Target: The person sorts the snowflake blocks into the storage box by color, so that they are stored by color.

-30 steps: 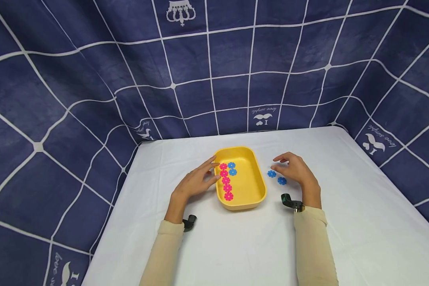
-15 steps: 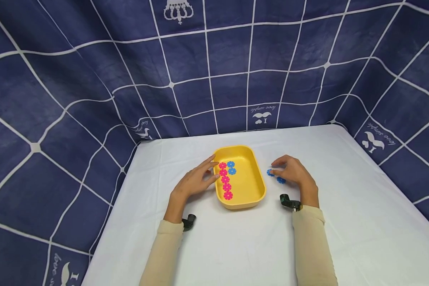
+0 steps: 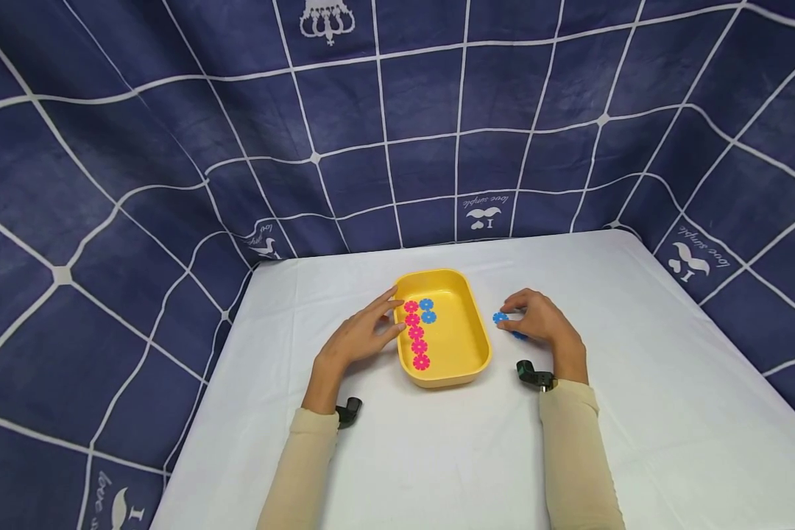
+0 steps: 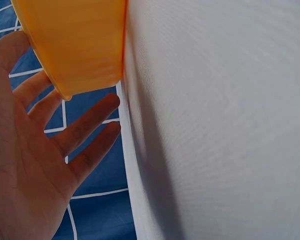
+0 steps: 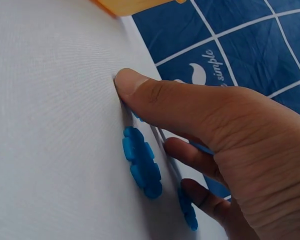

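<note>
A yellow tray (image 3: 453, 380) stands on the white table. Inside it, several pink snowflake discs (image 3: 415, 333) form a column down the left side, with two blue snowflake discs (image 3: 427, 316) beside its far end. My left hand (image 3: 361, 338) rests at the tray's left rim, its fingers spread and fairly straight, as the left wrist view shows. To the right of the tray, my right hand (image 3: 539, 318) has thumb and forefinger around a blue snowflake disc (image 3: 500, 317) on the table, partly hidden by the thumb. Other blue snowflake discs (image 5: 142, 162) lie beneath that hand.
A white cloth covers the table (image 3: 437, 456). Dark blue curtains (image 3: 424, 110) with white grid lines surround its back and sides. Each wrist carries a small black camera (image 3: 533, 374).
My right hand has lowered onto the blue discs, its thumb and forefinger coming around one of them. The left hand and the tray hold their places.
</note>
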### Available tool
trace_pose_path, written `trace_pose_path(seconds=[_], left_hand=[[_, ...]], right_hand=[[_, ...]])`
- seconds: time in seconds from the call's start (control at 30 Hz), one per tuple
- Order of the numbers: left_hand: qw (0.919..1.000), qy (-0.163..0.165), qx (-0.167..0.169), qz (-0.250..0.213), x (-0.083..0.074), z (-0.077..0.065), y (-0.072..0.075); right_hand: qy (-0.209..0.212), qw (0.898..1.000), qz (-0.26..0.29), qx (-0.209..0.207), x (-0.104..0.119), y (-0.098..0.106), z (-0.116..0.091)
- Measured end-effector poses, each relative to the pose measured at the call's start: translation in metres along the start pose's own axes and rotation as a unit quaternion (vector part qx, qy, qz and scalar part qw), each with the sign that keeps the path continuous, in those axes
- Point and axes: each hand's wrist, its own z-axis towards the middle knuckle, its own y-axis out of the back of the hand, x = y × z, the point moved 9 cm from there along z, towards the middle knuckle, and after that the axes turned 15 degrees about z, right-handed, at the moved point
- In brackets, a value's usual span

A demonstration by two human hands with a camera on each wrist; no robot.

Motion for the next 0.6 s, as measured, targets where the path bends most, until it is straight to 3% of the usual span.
trace_pose_path(seconds=[0.6], left_hand=[[1.0, 0.0, -0.002, -0.004, 0.0002, -0.0012, -0.0014]], right_hand=[[0.032, 0.999, -0.003, -0.028, -0.0013, -0.0004, 0.0007]])
